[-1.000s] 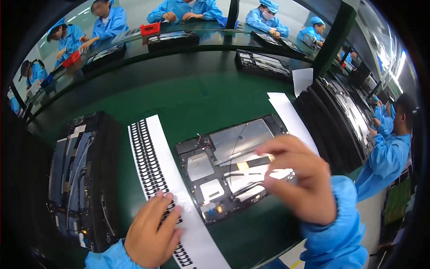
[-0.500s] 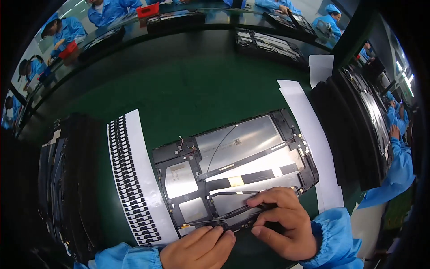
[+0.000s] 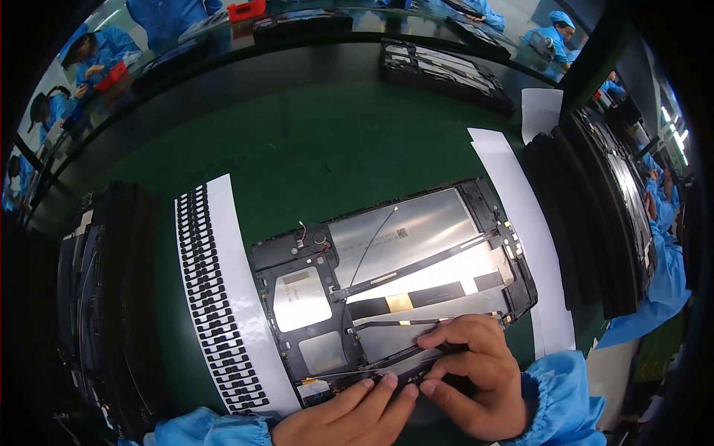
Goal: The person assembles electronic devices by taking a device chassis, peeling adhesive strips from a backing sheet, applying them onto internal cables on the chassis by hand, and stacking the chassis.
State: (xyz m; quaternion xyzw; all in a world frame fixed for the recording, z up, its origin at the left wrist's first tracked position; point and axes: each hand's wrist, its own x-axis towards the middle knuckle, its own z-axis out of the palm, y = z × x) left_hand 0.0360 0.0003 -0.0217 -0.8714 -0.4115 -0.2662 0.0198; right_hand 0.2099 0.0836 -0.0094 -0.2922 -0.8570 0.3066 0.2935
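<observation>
An opened tablet housing, black with silver metal plates and thin cables, lies tilted in front of me. My left hand is closed at its near edge, fingertips on the rim close to the lower left corner. Just to the right, my right hand is closed in a pinch, thumb and index finger coming together at the same edge. Whatever sits between those fingers is too small to make out. The index finger of that hand also bends over a dark cable on the housing. My palms hide part of the near rim.
Left of the housing lies a white sheet with rows of small black stickers. Stacked black housings stand at the left and right. White paper lies along the right side. Another housing is at the back. Co-workers in blue sit beyond.
My left hand has slid right along the near edge, toward the right hand. The right thumb and index finger have drawn closer together. The view has shifted slightly.
</observation>
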